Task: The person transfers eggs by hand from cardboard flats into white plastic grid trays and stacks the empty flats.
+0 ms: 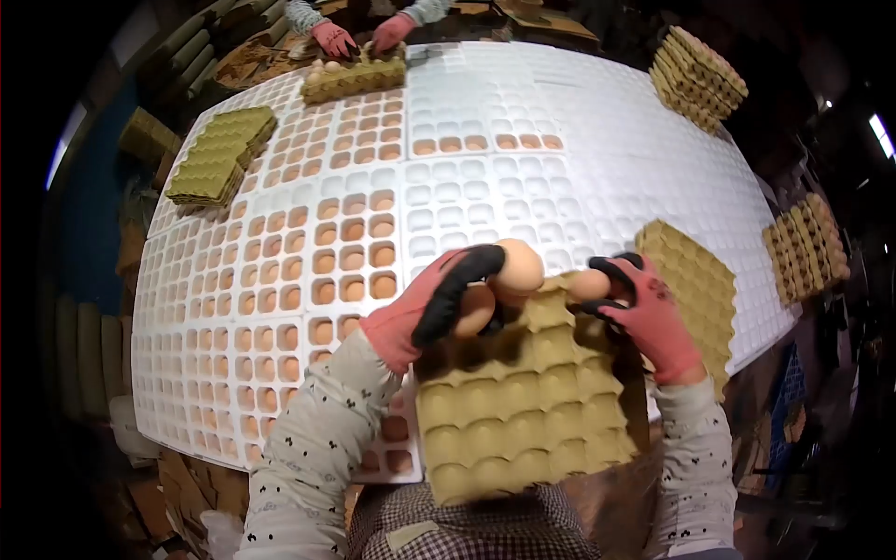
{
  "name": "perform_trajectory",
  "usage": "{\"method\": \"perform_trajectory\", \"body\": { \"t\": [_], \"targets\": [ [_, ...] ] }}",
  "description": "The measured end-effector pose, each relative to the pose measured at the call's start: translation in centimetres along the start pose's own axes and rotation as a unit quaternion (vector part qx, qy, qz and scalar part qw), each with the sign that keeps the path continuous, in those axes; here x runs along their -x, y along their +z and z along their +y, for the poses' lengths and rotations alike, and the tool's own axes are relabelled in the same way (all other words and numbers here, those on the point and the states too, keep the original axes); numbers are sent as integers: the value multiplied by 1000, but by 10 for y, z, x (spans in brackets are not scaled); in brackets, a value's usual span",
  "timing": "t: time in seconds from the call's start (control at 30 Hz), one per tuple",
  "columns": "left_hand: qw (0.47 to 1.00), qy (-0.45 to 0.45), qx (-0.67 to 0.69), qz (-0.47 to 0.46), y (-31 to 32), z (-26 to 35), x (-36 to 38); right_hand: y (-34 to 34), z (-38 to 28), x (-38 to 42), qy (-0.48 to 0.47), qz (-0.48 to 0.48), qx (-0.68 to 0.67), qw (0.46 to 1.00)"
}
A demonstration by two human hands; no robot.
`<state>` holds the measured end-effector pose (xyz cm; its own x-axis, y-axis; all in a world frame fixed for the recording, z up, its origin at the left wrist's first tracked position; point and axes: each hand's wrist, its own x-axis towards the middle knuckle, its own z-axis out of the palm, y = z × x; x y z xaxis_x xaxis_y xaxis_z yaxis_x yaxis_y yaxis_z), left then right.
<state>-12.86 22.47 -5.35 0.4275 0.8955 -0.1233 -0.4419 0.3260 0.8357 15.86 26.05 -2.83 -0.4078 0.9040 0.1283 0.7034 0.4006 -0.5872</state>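
Nearest the camera, a cardboard egg tray [523,411] lies tilted across the near edge of the white table [597,140], its cups bare. At the tray's far edge the left hand [434,303], in a pink glove with black fingertips, has its fingers curled around 2 brown eggs [509,275] — 1 against the palm, 1 higher at the fingertips. Just to the right, the right hand [644,308], gloved the same way, pinches a single egg [590,284] between thumb and fingers over the tray's far right corner. Behind that hand leans a stack of cardboard trays [695,280]. Farther out, white grid trays [345,243] cover the table, many cells on the left holding eggs. At the far edge, another person's gloved hands [359,39] rest on a filled tray [355,79].
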Motion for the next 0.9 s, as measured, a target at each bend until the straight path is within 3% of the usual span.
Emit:
{"method": "perform_trajectory", "body": {
  "t": [0.07,0.17,0.2,0.23,0.27,0.3,0.33,0.37,0.4,0.47,0.53,0.6,0.63,0.67,0.73,0.8,0.87,0.9],
  "targets": [
    [991,109,-77,-5,-29,15,27,6,-22,-9,67,25,-163,984],
    [990,90,-31,103,-102,21,47,36,-80,-44,76,-14,-185,980],
    [983,35,-40,175,-130,29,56,52,-98,-60,74,-41,-204,975],
    [973,55,-137,180,-165,38,57,71,-113,-78,63,-80,-215,971],
    [963,-21,-155,219,-202,49,62,90,-135,-98,45,-128,-157,978],
    [946,11,-178,272,-250,44,56,113,-148,-121,-2,-143,-85,986],
    [848,138,-379,343,-321,26,39,141,-157,-145,-47,-158,-9,986],
    [688,98,-565,445,-323,48,46,171,-166,-170,-50,-162,-5,986],
    [601,51,-639,477,-337,63,48,203,-174,-195,-53,-165,-1,985],
    [516,-111,-756,387,-353,89,49,263,-190,-242,-35,-118,94,988],
    [524,-169,-762,341,-369,98,45,307,-198,-277,-64,-49,192,978],
    [552,-165,-746,335,-385,113,48,328,-195,-303,-77,-107,295,946],
    [565,-88,-728,377,-394,112,55,338,-195,-311,-85,-140,341,926],
    [556,-7,-715,424,-413,99,57,341,-191,-317,-78,-147,338,926],
    [450,98,-772,439,-446,75,64,335,-173,-320,-62,-166,332,927],
    [464,146,-738,468,-460,59,68,334,-144,-315,-146,-19,315,938],
    [433,116,-764,464,-459,58,65,336,-109,-313,-175,-7,334,926],
    [442,103,-760,465,-460,57,65,332,-101,-312,-176,-5,331,927]
  ]
}}
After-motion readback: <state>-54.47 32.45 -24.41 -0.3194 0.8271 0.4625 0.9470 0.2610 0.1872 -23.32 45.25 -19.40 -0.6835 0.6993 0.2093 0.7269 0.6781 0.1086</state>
